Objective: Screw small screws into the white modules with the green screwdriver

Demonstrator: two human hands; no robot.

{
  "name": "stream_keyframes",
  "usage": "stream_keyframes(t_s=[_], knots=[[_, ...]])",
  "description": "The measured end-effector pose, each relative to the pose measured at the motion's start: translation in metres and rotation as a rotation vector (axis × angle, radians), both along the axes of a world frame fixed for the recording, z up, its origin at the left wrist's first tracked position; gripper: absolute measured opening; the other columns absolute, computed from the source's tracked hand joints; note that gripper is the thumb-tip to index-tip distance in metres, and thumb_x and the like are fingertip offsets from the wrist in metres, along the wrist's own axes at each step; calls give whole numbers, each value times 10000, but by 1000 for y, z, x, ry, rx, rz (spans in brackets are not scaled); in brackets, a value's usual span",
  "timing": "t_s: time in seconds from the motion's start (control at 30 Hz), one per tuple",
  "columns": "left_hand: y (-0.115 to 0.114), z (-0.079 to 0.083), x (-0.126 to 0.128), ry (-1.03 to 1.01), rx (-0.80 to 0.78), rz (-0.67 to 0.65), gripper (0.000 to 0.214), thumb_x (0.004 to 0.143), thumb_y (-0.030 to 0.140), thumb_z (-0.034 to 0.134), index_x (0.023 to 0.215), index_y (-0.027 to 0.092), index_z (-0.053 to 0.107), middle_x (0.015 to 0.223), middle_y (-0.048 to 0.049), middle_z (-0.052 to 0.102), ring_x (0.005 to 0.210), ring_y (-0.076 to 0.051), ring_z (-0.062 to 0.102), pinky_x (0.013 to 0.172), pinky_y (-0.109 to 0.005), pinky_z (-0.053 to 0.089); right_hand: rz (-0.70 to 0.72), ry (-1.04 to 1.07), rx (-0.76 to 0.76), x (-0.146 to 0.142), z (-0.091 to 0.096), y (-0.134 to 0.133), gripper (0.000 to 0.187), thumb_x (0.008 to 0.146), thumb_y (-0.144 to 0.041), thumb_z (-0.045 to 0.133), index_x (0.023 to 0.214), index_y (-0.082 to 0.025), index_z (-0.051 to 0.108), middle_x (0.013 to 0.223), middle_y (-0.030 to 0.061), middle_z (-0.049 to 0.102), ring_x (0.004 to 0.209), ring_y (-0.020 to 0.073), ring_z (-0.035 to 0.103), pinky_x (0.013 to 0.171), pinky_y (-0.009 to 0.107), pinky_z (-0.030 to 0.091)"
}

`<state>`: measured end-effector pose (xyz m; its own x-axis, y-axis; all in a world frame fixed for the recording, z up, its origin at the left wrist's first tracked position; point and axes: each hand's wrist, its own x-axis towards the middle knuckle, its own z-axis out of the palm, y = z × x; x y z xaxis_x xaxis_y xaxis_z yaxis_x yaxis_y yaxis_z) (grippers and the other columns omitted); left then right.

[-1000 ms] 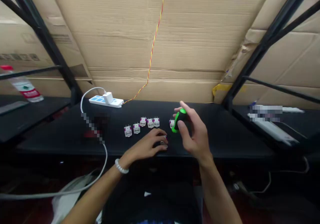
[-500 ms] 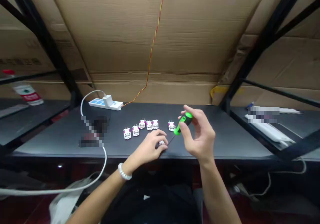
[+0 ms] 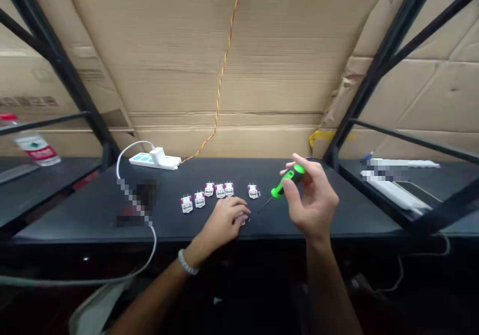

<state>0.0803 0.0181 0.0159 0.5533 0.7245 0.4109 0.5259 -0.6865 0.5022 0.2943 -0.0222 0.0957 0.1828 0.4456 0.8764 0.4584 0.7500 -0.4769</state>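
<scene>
Logging our right hand [image 3: 314, 200] pinching a screwdriver [image 3: 292, 179] beside the connectors [image 3: 220, 191], which a slip could knock; our left hand's [image 3: 224, 220] grip: cannot tell.

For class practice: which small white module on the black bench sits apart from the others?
The rightmost white module stands alone, nearest the green-and-black screwdriver in the right hand.

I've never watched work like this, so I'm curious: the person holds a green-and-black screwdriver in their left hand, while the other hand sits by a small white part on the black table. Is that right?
Not quite: the head view shows the green-and-black screwdriver in the right hand, not the left. The left hand is the one by the small white part on the black table.
</scene>
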Motion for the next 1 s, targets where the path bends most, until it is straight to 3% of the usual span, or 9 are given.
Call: stream_keyframes(t_s=[0.17, 0.33, 0.57, 1.0], knots=[[5, 14, -18, 30, -81, -140, 238, 999, 256, 675, 1212, 243, 780, 1380, -115, 698, 1324, -294, 629, 1202, -501, 469, 36, 37, -31, -2, -2, 3, 473, 953, -228, 726, 1420, -282, 670, 1183, 86, 710, 1003, 241, 752, 941, 449, 655], [16, 18, -37, 93, -185, -289, 499, 888, 251, 835, 1368, 267, 700, 1482, -109, 636, 1419, -308, 567, 1238, -491, 439, 133, 19, -142, -8, -7, 9, 489, 949, -274, 767, 1428, -269, 666, 1195, 79, 782, 1039, 236, 784, 970, 417, 671], [25, 10, -36, 48, -161, -289, 354, 920, 247, 805, 1270, 240, 749, 1388, -104, 695, 1327, -268, 636, 1200, -456, 474, 183, -96, -164, -24, -15, 14, 520, 939, -255, 783, 1442, -285, 656, 1135, 58, 801, 955, 208, 791, 907, 375, 676], [28, 4, -37, 13, -143, -284, 344, 896, 285, 845, 1231, 242, 779, 1354, -105, 715, 1307, -278, 648, 1181, -452, 488, 171, -153, -203, -26, -20, 20, 514, 953, -284, 770, 1453, -294, 649, 1128, 63, 780, 951, 216, 767, 903, 403, 671]])
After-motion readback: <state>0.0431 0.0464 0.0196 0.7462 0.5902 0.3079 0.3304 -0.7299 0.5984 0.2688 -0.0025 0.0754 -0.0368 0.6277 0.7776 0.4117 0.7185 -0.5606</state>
